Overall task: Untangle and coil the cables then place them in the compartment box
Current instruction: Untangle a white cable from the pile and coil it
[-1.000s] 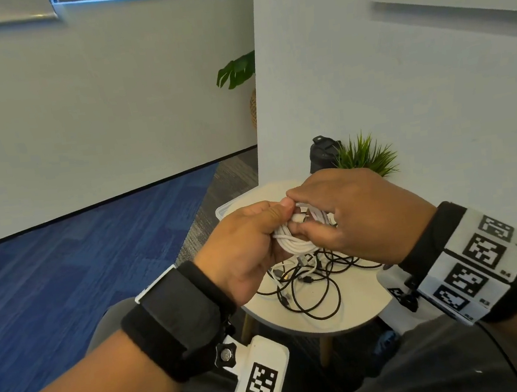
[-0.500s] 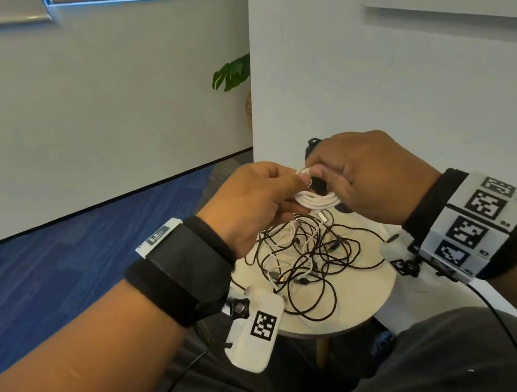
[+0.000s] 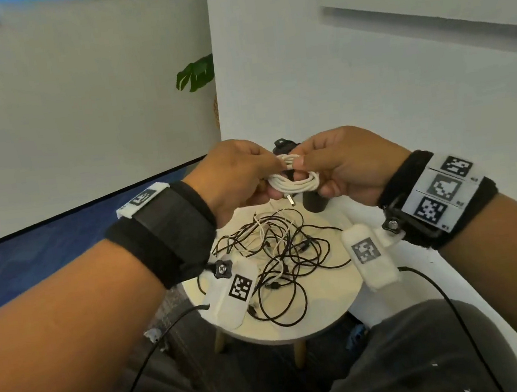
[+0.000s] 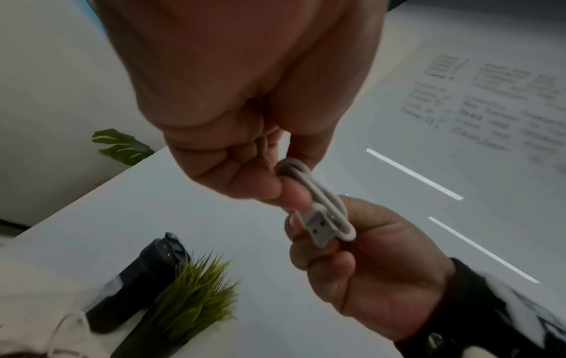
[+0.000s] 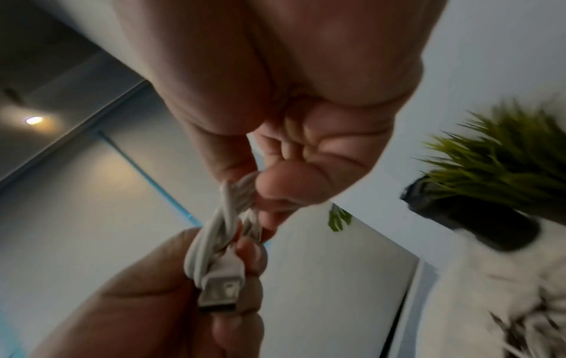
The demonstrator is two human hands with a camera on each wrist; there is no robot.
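A coiled white USB cable (image 3: 294,183) hangs in the air above the round table (image 3: 325,298). Both hands hold it. My left hand (image 3: 238,175) pinches the coil's left side, and my right hand (image 3: 341,166) pinches its top and right side. The metal USB plug (image 3: 290,199) sticks out below the coil; it shows close up in the left wrist view (image 4: 320,230) and the right wrist view (image 5: 219,294). A tangle of black and white cables (image 3: 278,258) lies on the table under the hands. The compartment box is hidden.
A black cylinder (image 3: 313,202) and a small potted green plant (image 4: 196,298) stand at the table's back. A white wall runs close behind and to the right. Blue carpet (image 3: 30,256) lies to the left. My knees sit under the table's near edge.
Both hands have lifted the white coil higher above the table and drawn a little apart. The view has tilted down, so more of the tangle shows.
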